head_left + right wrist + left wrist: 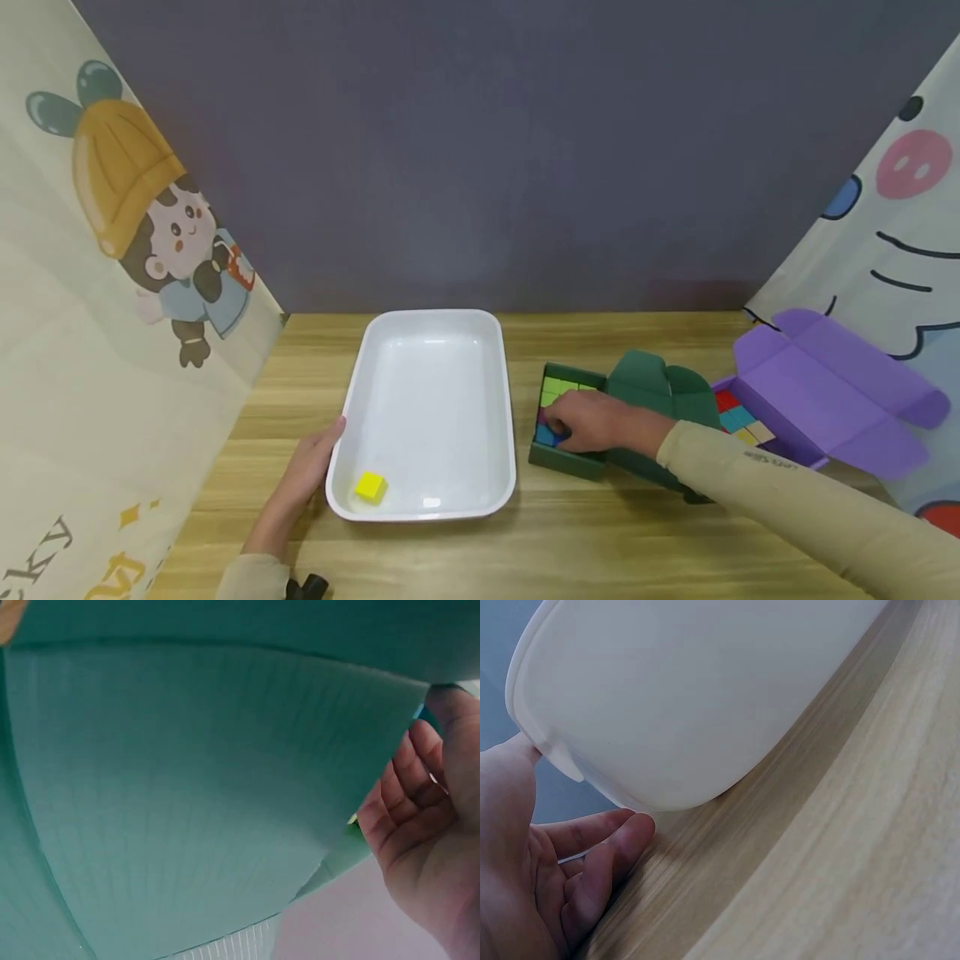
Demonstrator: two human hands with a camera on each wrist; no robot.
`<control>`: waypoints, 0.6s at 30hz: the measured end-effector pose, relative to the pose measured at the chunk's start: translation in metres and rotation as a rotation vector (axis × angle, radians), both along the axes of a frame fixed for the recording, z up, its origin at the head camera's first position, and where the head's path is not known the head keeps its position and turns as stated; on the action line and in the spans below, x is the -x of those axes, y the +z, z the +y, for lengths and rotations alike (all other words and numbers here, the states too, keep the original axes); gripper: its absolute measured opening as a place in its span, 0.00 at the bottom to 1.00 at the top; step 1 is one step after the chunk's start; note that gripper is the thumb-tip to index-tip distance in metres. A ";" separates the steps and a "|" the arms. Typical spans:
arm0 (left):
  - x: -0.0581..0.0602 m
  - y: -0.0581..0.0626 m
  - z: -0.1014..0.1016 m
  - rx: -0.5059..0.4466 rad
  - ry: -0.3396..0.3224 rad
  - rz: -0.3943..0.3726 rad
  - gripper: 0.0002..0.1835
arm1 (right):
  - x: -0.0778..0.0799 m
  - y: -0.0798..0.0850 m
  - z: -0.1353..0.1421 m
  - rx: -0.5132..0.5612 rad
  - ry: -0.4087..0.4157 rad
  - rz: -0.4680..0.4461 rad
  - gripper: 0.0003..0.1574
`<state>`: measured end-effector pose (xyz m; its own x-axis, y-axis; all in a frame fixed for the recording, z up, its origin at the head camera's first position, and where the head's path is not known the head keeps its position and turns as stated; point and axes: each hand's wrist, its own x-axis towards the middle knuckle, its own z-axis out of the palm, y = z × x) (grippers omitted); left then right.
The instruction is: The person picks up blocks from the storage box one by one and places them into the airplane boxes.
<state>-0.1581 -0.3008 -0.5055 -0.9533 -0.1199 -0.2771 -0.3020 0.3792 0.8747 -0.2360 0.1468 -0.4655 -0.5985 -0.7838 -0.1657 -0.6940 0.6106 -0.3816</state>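
A white tray (435,400) lies on the wooden table with a yellow block (371,487) in its near left corner. My left hand (311,462) grips the tray's left edge. In the left wrist view its thumb is at the rim, and curled fingers (634,832) touch the tray's outer wall (667,712) from below. To the right, my right hand (588,421) reaches into a green box (566,462) of coloured blocks, its fingertips by blue blocks (546,435) and a purple one. Green blocks (558,387) fill the far end. The box's lid (187,787) hides the fingertips in the right wrist view.
A purple box (810,400) with its lid folded open stands at the right, holding red, blue, yellow and beige blocks (738,417). A dark wall (480,158) rises behind the table (315,358). Printed curtains (112,400) hang at both sides.
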 end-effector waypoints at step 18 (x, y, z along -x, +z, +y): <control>0.000 0.001 -0.001 0.003 -0.002 -0.001 0.44 | -0.013 0.074 -0.030 0.169 0.039 0.136 0.12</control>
